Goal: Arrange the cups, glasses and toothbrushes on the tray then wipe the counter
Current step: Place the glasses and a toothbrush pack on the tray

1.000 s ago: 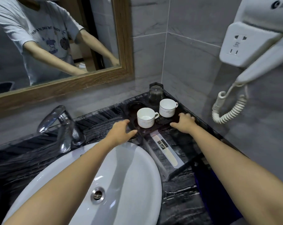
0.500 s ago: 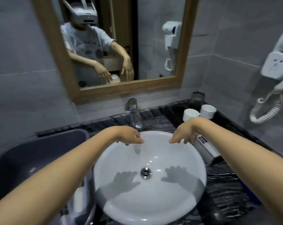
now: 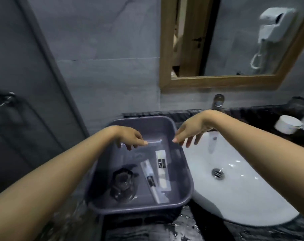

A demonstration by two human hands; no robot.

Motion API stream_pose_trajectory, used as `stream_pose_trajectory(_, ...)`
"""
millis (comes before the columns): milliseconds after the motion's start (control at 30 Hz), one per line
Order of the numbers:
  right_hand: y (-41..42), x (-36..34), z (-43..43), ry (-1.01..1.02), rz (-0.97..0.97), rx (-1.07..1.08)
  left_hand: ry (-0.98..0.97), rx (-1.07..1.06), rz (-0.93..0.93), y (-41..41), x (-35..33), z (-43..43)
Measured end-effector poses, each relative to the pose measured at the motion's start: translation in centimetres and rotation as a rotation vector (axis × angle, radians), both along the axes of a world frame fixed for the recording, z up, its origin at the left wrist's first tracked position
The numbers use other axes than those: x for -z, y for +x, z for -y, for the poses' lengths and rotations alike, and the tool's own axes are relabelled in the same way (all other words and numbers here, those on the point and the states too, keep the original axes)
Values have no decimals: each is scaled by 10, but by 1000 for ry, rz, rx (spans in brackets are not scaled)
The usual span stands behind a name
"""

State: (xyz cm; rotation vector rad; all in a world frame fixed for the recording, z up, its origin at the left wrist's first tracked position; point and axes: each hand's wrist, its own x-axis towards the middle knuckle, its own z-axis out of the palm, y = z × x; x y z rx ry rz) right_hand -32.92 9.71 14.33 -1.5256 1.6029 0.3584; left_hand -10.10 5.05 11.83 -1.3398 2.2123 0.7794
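Both bare hands hang over a purple plastic basin (image 3: 180,171) that sits on the dark marbled counter (image 3: 208,230) just left of the white sink (image 3: 234,197). The left hand (image 3: 128,136) hovers above the basin's far left part, fingers loosely curled and spread, grasping nothing. The right hand (image 3: 189,131) hovers over the basin's far right rim, fingers drooping and apart, also empty. Inside the basin lie 2 wrapped toothbrush packets (image 3: 162,171), side by side and running near to far, and to their left a dark glass (image 3: 122,185), blurred so that its stance is hard to judge. At the far right, 2 white cups (image 3: 287,125) stand on the counter, the right one cut off by the frame edge, with a dark glass tumbler (image 3: 299,106) behind them; whatever they stand on cannot be made out. The faucet (image 3: 217,102) rises behind the right wrist, partly hidden. A wood-framed mirror (image 3: 217,82) reflects a wall hair dryer (image 3: 275,25). The whole view is motion-smeared.
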Motion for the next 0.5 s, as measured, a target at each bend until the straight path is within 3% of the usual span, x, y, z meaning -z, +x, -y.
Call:
stream_pose_trajectory(200,54,31,26,49,-17,-120,64,-131,-36,47,37,-1)
stream_pose_trajectory(500,97,112,40,109,37,-132,193,-114,-84,73,91,-37)
